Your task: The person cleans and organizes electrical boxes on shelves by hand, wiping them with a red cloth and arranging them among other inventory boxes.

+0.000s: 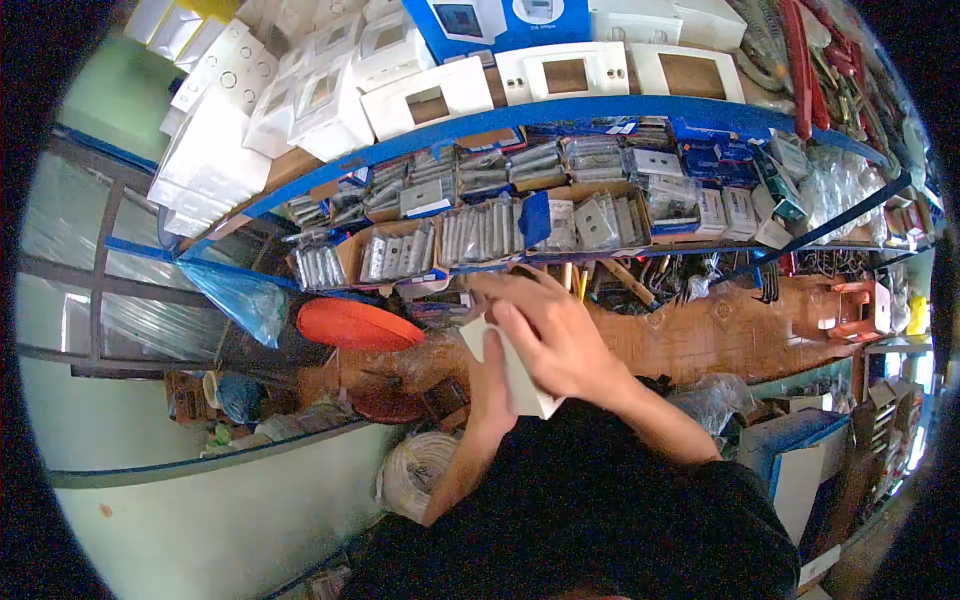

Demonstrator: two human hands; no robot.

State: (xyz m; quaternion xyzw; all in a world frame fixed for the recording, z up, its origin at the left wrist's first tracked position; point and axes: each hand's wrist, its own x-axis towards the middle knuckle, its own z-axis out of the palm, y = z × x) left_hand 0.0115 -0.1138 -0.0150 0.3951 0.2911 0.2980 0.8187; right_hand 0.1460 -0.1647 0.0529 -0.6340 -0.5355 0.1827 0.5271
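Centrally, a small white rectangular box (pixel 527 388) is held at chest height in front of the dark-sleeved torso, tilted, with 1 corner pointing up-left. It is clear of every shelf, carried by 2 hands only.

- Right hand (pixel 560 340): grip closed over the top face, fingers draped across the upper edge and hiding most of the box.
- Left hand (pixel 490 385): grip closed on the lower left side, palm cupped beneath and behind.

Handling, as a judgement: the box looks light and smooth-sided, so the underside support from the left palm matters most. Right fingers would do better spread flat than pinching 1 corner, which could let it twist.

Outward:
- Just beyond the hands, a blue-edged shelf (pixel 600 108) carries cardboard trays of packaged metal plates (pixel 480 232).
- Above it, white plastic switch-plate frames (pixel 565 72) stand in a row.
- To the left, an orange-red round plastic lid (pixel 355 325) lies near a blue plastic bag (pixel 240 300).
- Lower down, a coil of white cable (pixel 415 470).
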